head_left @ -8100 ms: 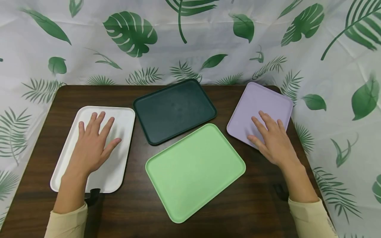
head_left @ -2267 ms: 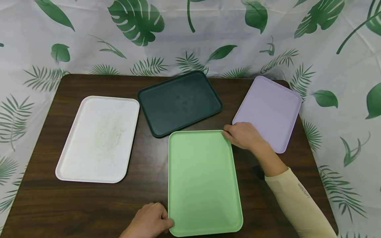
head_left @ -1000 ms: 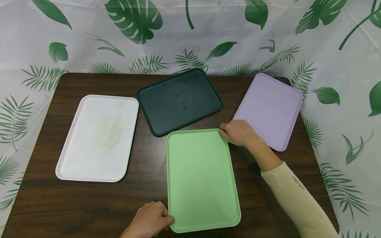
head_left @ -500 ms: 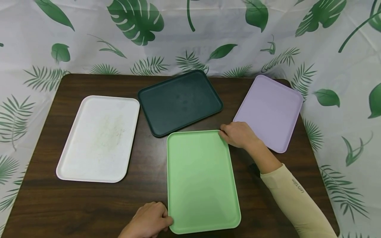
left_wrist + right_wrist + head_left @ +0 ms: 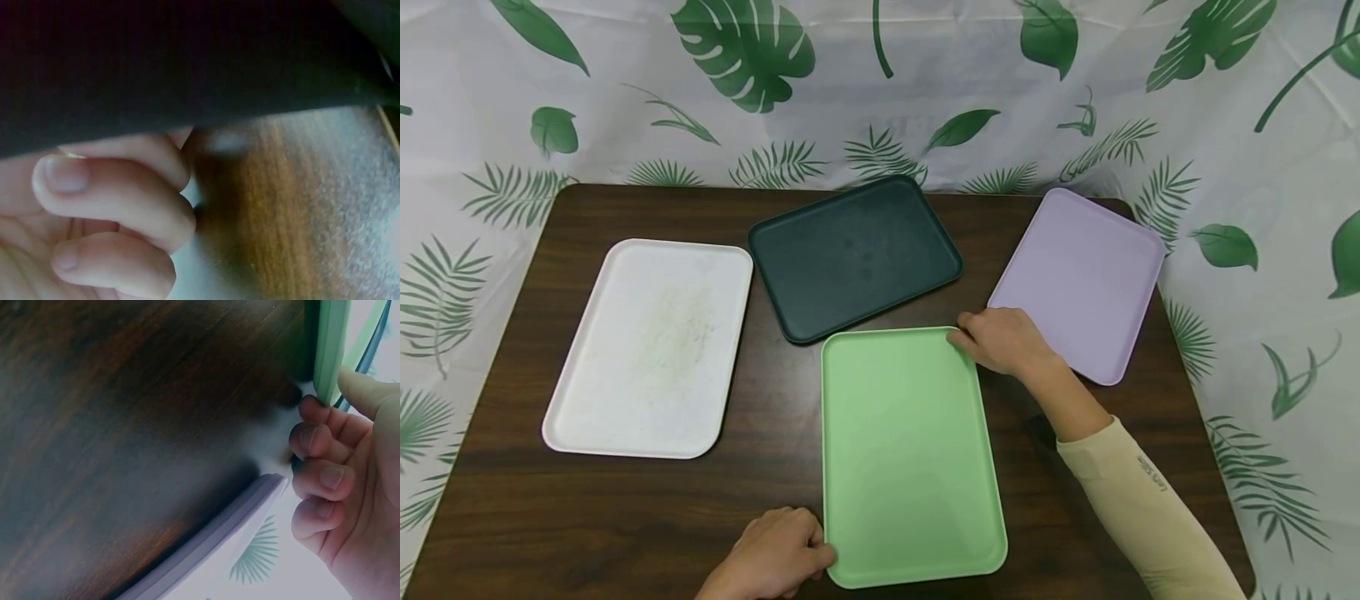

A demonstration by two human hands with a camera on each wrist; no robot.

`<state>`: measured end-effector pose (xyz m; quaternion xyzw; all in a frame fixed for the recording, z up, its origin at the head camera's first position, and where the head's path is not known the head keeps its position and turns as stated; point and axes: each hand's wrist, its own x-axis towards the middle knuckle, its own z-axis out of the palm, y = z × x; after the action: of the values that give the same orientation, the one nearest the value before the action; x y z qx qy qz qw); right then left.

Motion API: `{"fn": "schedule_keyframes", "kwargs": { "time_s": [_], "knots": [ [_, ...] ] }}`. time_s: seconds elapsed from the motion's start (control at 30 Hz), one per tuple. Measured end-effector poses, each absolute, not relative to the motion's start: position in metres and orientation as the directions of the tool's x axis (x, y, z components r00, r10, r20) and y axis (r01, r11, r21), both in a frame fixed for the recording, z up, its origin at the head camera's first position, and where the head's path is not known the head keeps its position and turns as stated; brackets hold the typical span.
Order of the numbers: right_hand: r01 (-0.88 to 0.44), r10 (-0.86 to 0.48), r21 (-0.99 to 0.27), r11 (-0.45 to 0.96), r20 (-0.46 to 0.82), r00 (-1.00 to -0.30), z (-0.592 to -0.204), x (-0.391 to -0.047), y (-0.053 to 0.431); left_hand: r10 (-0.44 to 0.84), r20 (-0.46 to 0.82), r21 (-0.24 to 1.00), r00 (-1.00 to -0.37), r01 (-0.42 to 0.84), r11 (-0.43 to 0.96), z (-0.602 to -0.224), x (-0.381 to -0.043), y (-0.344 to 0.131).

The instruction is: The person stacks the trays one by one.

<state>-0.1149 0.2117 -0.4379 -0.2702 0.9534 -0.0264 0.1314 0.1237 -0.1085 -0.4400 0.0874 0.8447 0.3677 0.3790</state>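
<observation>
Green tray (image 5: 913,454): positioned at the near middle of the table (image 5: 625,517), long sides running away from the person. The left hand (image 5: 775,550) held the near left corner, thumb at the rim and other fingers curled in toward the palm; from the left wrist, a dark band hid the contact. The right hand (image 5: 1003,340) pinched the far right corner between thumb and index finger, remaining fingers bent. Dark tray (image 5: 855,257): set at a slant just beyond the green one; I could not tell whether their edges touched. White tray (image 5: 643,350): flat to the left, its middle marked by faint stains. Purple tray (image 5: 1078,283): angled at the far right, just beyond the right hand. A leaf-printed cloth (image 5: 910,67) hung behind the table.
</observation>
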Motion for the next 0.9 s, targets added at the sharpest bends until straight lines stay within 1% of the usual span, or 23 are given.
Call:
{"fn": "schedule_keyframes", "kwargs": {
  "time_s": [0.17, 0.33, 0.47, 0.57, 0.73, 0.9],
  "knots": [
    [-0.479, -0.492, -0.113, 0.87, -0.213, -0.844, -0.437, -0.111, 0.213, 0.438, -0.579, 0.683, -0.688, -0.116, 0.721, -0.44, 0.122, -0.111],
    [-0.448, -0.459, -0.101, 0.888, -0.164, -0.873, -0.432, -0.104, 0.215, 0.439, -0.553, 0.677, -0.708, -0.076, 0.732, -0.439, 0.116, -0.118],
    [-0.426, -0.438, -0.116, 0.897, -0.115, -0.891, -0.428, -0.099, 0.221, 0.416, -0.525, 0.652, -0.742, -0.037, 0.758, -0.437, 0.107, -0.124],
    [-0.38, -0.393, -0.14, 0.915, -0.09, -0.915, -0.424, -0.094, 0.228, 0.399, -0.473, 0.626, -0.786, 0.019, 0.779, -0.435, 0.099, -0.128],
    [-0.224, -0.242, -0.179, 0.958, -0.087, -0.966, -0.42, -0.084, 0.245, 0.376, -0.36, 0.573, -0.854, 0.116, 0.812, -0.427, 0.08, -0.127],
    [-0.102, -0.125, -0.211, 0.972, -0.096, -0.988, -0.417, -0.073, 0.268, 0.352, -0.243, 0.49, -0.904, 0.199, 0.849, -0.42, 0.053, -0.116]
  ]
}}
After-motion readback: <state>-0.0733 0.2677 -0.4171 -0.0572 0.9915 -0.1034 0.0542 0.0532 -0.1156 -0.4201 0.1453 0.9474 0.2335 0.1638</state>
